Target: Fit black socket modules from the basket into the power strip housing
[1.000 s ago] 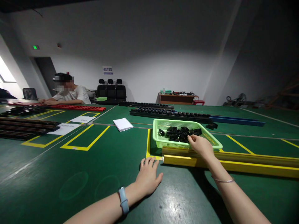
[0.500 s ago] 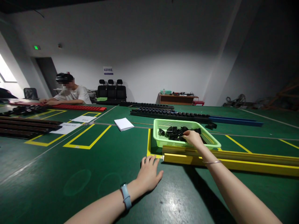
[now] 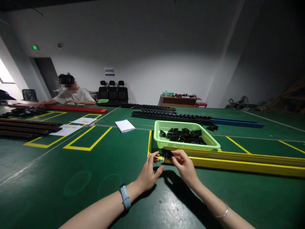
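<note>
Between thumb and fingers, my right hand [image 3: 185, 166] pinches a small black plastic part [image 3: 167, 155] above the left end of a yellow channel rail [image 3: 228, 164]. Close by on the left is my left hand [image 3: 149, 173], its thumb and fingers apart, with the fingertips near the part; whether they touch it I cannot tell. Behind the rail a light green mesh basket [image 3: 158, 140] holds a heap of similar black parts [image 3: 186, 135].
A folded white paper [image 3: 124, 126] lies left of the basket. Long black rails [image 3: 166, 116] and a blue rail [image 3: 238, 122] lie behind it. Dark rails [image 3: 26, 129] stretch along the left. Across the table a person [image 3: 73, 95] sits at a red rail [image 3: 78, 109].
My right hand has come out of the basket with a black part and moved left and nearer, in front of my left hand. My left hand has lifted and turned its fingers toward the part.
</note>
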{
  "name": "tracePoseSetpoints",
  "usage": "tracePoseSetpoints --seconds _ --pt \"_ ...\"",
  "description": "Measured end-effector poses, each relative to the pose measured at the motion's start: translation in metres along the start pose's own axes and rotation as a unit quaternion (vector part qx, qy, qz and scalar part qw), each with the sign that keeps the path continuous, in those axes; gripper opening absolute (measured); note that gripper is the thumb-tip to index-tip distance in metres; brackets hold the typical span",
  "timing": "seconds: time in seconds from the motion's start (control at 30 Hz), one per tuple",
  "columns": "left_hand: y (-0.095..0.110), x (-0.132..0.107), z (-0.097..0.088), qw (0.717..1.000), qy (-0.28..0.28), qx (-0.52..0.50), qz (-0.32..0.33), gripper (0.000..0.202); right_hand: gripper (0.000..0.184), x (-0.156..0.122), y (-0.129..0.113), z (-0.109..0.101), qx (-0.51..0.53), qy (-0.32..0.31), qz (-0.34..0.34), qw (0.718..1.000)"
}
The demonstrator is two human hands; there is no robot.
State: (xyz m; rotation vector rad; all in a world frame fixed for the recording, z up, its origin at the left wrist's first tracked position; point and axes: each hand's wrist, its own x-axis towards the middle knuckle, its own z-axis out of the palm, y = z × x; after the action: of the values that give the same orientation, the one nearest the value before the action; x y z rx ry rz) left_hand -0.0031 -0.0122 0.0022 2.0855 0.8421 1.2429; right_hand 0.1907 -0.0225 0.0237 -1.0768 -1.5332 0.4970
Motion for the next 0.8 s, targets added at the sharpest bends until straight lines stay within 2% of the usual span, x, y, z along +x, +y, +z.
tracePoseSetpoints --seconds 0.1,0.17,0.23,0.33,0.43,0.53,0.6,0.7,0.8 --pt "-0.002 0.000 0.001 0.999 -0.011 -0.041 -0.020 0.064 0.017 -0.017 0.003 0.008 -0.126 -0.038 -0.132 0.982" --pt "-0.003 0.001 0.001 0.998 -0.007 -0.047 -0.037 0.064 0.022 -0.023 0.005 0.009 -0.162 -0.071 -0.182 0.967" --pt "-0.004 0.003 0.001 0.997 -0.004 -0.057 -0.054 0.057 0.027 -0.026 0.005 0.008 -0.178 -0.103 -0.203 0.957" --pt "-0.007 0.006 0.002 0.988 -0.003 -0.122 -0.092 0.051 0.031 -0.023 0.002 0.004 -0.207 -0.122 -0.210 0.948" --pt "-0.015 0.009 0.005 0.965 0.020 -0.217 -0.144 0.055 0.035 -0.010 0.003 -0.008 -0.273 -0.109 -0.197 0.935" --pt "-0.022 0.012 0.005 0.937 0.032 -0.285 -0.201 0.062 0.035 0.008 0.015 -0.027 -0.362 -0.082 -0.177 0.911" --pt "-0.024 0.013 0.005 0.922 0.035 -0.309 -0.229 0.066 0.042 0.018 0.028 -0.040 -0.418 -0.074 -0.167 0.890" --pt "-0.024 0.015 0.005 0.914 0.037 -0.323 -0.242 0.069 0.051 0.023 0.045 -0.051 -0.462 -0.080 -0.150 0.871" --pt "-0.022 0.015 0.006 0.914 0.026 -0.328 -0.238 0.069 0.055 0.022 0.050 -0.050 -0.492 -0.080 -0.154 0.853"
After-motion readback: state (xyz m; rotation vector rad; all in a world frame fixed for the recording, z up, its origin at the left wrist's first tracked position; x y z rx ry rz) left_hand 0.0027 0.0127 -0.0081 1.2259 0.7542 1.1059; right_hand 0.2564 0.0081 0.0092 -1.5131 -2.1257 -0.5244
